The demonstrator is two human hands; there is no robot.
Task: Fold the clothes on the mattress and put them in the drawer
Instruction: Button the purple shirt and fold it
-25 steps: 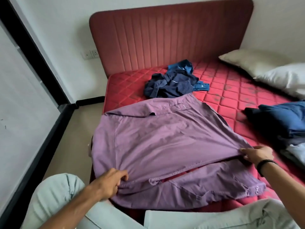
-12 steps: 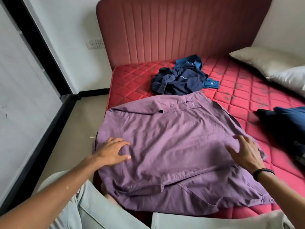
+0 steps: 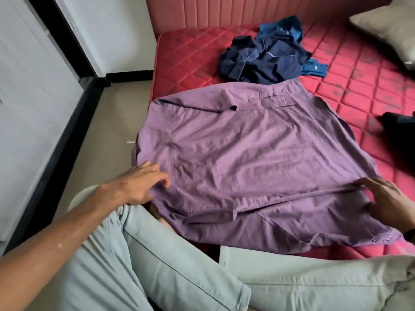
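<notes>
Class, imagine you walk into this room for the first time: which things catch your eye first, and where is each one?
The big purple shirt dominates, spread flat across the near corner of the red quilted mattress. The left hand rests on its near left edge and the right hand on its right side, neither with a clear grip. Behind the shirt, nearer the headboard, lies a crumpled heap of dark blue clothes.

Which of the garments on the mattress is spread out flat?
The purple shirt, lying under both hands. The dark blue clothes beyond it sit in a crumpled heap, and the dark garment at the right edge is bunched too.
</notes>
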